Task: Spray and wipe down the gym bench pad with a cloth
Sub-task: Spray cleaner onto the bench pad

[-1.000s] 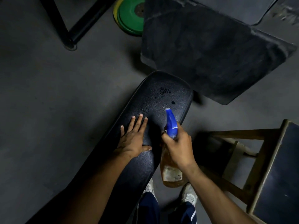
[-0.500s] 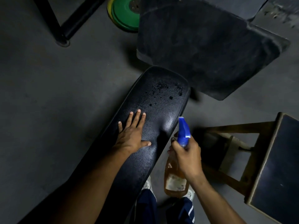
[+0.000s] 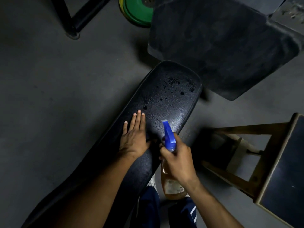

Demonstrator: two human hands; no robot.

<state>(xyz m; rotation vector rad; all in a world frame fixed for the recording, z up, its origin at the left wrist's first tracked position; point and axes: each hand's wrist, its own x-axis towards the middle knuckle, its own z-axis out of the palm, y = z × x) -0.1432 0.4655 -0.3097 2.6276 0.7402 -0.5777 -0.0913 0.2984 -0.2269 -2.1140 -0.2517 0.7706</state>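
A long black bench pad (image 3: 166, 102) runs from the bottom left up to the centre, with dark wet droplets scattered over its far end. My left hand (image 3: 134, 137) lies flat on the pad, fingers together and pointing away from me. My right hand (image 3: 178, 160) grips a spray bottle (image 3: 171, 183) with amber liquid and a blue trigger head. The nozzle points over the pad's right edge toward the far end. No cloth is in view.
A second black pad (image 3: 222, 46) tilts just beyond the bench's far end. A wooden stool (image 3: 269, 162) with a dark top stands at the right. Green weight plates (image 3: 138, 12) and a black metal frame leg (image 3: 72, 18) are at the top. My shoes and trouser legs show below.
My right hand has swung the bottle back left over the pad's edge, beside my left hand. More droplets now dot the far end. My left hand's fingers have closed together.
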